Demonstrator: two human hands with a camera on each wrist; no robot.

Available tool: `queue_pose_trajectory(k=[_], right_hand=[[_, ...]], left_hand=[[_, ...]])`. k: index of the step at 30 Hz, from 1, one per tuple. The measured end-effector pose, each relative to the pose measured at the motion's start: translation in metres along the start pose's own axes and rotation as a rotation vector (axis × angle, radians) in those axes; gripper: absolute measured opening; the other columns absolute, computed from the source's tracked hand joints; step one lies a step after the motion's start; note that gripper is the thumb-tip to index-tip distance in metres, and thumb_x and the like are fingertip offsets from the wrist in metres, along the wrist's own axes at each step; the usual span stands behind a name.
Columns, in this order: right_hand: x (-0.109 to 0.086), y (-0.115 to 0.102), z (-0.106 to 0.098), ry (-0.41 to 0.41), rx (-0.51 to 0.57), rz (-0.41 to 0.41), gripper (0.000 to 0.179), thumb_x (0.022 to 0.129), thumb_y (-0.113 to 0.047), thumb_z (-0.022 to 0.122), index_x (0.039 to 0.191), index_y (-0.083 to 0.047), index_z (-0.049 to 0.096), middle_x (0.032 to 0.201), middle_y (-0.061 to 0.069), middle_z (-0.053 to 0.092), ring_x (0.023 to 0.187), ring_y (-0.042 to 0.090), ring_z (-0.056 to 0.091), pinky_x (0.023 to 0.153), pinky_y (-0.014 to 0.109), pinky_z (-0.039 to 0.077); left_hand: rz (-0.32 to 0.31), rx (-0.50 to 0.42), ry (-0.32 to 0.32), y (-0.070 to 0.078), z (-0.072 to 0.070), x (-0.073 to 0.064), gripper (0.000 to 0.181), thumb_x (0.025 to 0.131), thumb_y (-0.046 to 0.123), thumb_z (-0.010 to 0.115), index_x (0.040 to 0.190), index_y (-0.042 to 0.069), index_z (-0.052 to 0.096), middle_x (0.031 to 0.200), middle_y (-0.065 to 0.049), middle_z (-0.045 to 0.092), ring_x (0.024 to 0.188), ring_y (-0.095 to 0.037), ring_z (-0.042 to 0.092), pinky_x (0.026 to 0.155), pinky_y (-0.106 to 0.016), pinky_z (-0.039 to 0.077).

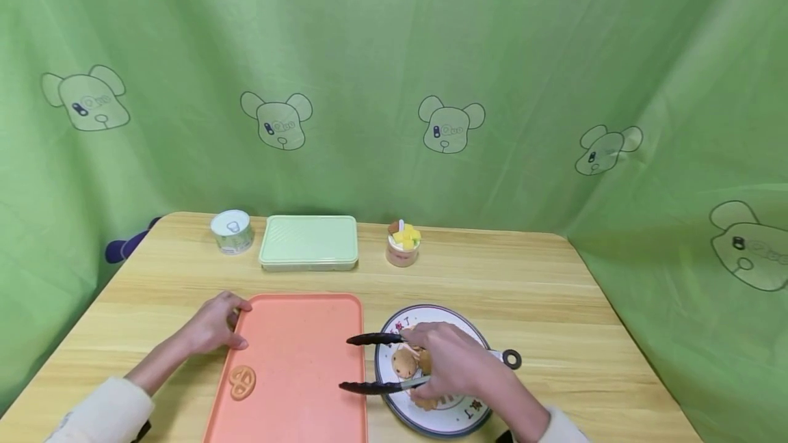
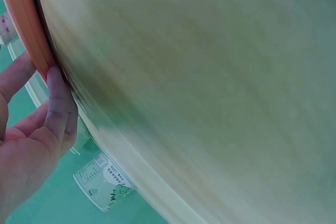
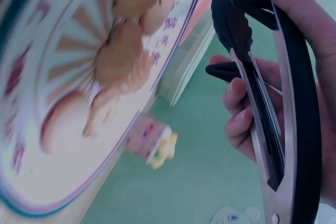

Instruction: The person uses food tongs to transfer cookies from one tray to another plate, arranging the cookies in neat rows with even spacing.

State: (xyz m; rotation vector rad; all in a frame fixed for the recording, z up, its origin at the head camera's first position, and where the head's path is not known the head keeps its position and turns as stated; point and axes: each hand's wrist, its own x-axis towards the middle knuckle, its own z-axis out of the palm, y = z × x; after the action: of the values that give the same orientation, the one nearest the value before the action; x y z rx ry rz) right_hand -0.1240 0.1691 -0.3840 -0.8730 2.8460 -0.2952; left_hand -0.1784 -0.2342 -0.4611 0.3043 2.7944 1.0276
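My left hand (image 1: 215, 323) grips the left rim of a coral-pink tray (image 1: 301, 333); in the left wrist view, fingers and thumb pinch its edge (image 2: 25, 19). A pretzel-shaped cookie (image 1: 242, 383) lies on the tray near that rim. Above a round patterned plate (image 1: 458, 415), my right hand (image 1: 455, 364) holds metal tongs (image 3: 302, 129) with black tips. Those tips are spread apart with nothing between them and point left over the tray's right edge. Several brown cookies (image 1: 404, 363) sit on the plate, partly hidden by the hand.
Along the back of the wooden table (image 1: 523, 279) stand a tin can (image 1: 232, 232), a pale green lidded box (image 1: 309, 243) and a small dessert cup (image 1: 403, 246) with yellow topping. A green curtain (image 1: 369, 33) surrounds the table behind and at the sides.
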Motion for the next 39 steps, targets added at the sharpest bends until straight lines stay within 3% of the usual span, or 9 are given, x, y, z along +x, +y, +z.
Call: queue_pose_trajectory(k=[5,14,19,35,39], right_hand=[[0.018,-0.016,0.005,-0.033,-0.042,-0.031,0.088,0.060,-0.049,0.084,0.134,-0.014,0.054,0.131,0.009,0.059,0.120,0.026,0.056,0.098,0.043,0.048],[0.047,-0.041,0.019,0.017,-0.104,-0.128,0.087,0.060,-0.051,0.084,0.133,-0.016,0.054,0.120,0.001,0.063,0.107,0.019,0.061,0.087,0.030,0.054],[0.061,-0.058,0.024,0.005,-0.118,-0.158,0.086,0.062,-0.051,0.083,0.135,-0.018,0.052,0.116,-0.002,0.062,0.102,0.014,0.060,0.083,0.025,0.053],[0.089,-0.099,0.039,-0.017,-0.210,-0.252,0.087,0.061,-0.056,0.081,0.134,-0.019,0.054,0.103,-0.006,0.062,0.089,0.009,0.059,0.077,0.020,0.050],[0.093,-0.105,0.043,-0.012,-0.239,-0.273,0.088,0.060,-0.058,0.081,0.133,-0.016,0.055,0.106,-0.004,0.064,0.089,0.008,0.060,0.081,0.020,0.051]], left_hand=[[-0.010,0.002,0.000,0.000,0.000,0.000,0.064,0.056,0.004,0.086,0.111,-0.011,0.058,0.101,-0.017,0.054,0.080,-0.019,0.058,0.065,-0.026,0.050],[-0.005,0.023,0.002,0.001,0.000,0.001,0.063,0.055,0.004,0.086,0.111,-0.011,0.059,0.100,-0.017,0.054,0.080,-0.019,0.056,0.065,-0.027,0.049],[-0.018,0.025,0.001,0.002,-0.001,0.001,0.064,0.056,0.004,0.086,0.111,-0.010,0.058,0.102,-0.017,0.054,0.081,-0.020,0.056,0.066,-0.028,0.049],[-0.015,0.033,-0.008,0.003,-0.001,0.002,0.065,0.056,0.006,0.086,0.112,-0.011,0.058,0.105,-0.019,0.054,0.083,-0.021,0.056,0.068,-0.030,0.050],[-0.022,0.021,-0.013,0.002,-0.001,0.002,0.064,0.057,0.005,0.086,0.113,-0.010,0.058,0.105,-0.019,0.054,0.082,-0.020,0.056,0.067,-0.029,0.050]])
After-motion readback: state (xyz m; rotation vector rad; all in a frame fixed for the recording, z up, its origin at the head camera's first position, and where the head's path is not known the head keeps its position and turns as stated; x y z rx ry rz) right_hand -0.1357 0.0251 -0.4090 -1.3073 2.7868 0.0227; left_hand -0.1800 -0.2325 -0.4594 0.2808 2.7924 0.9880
